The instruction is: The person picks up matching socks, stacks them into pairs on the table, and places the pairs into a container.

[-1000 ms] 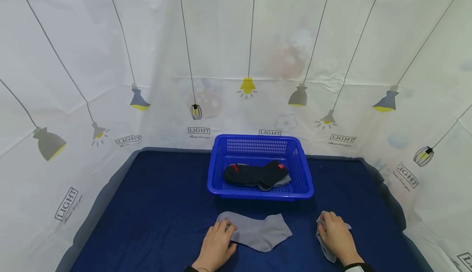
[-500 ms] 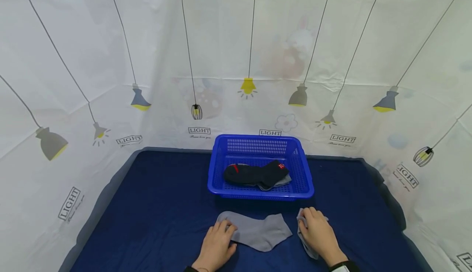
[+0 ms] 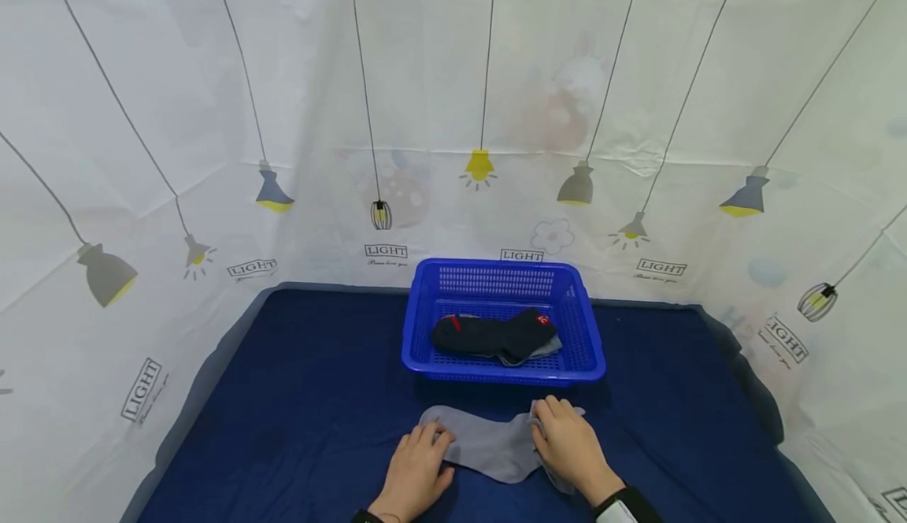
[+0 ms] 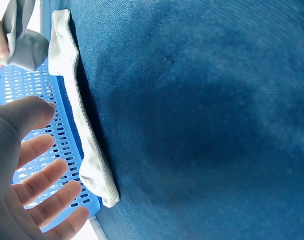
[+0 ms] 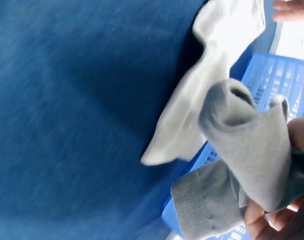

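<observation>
A light grey sock (image 3: 482, 446) lies flat on the dark blue cloth. My left hand (image 3: 416, 466) is at its left end in the head view, fingers loosely bent; the left wrist view shows those fingers spread, gripping nothing. My right hand (image 3: 570, 448) holds a second grey sock (image 5: 252, 150), folded and bunched, between thumb and fingers. That held sock is over the right end of the flat one in the head view. Whether the two socks touch I cannot tell. Part of the held sock is hidden beneath my right hand in the head view.
Just beyond the socks stands a blue plastic basket (image 3: 503, 376) with perforated sides. Inside it lie black socks with red marks (image 3: 489, 337) on top of something grey. A white sheet printed with lamps (image 3: 453, 74) hangs around the back and sides of the cloth-covered surface (image 3: 305, 397).
My right hand has moved left with the bunched grey sock, from well right of the flat sock to over its right end. The left hand and the flat sock have stayed in place.
</observation>
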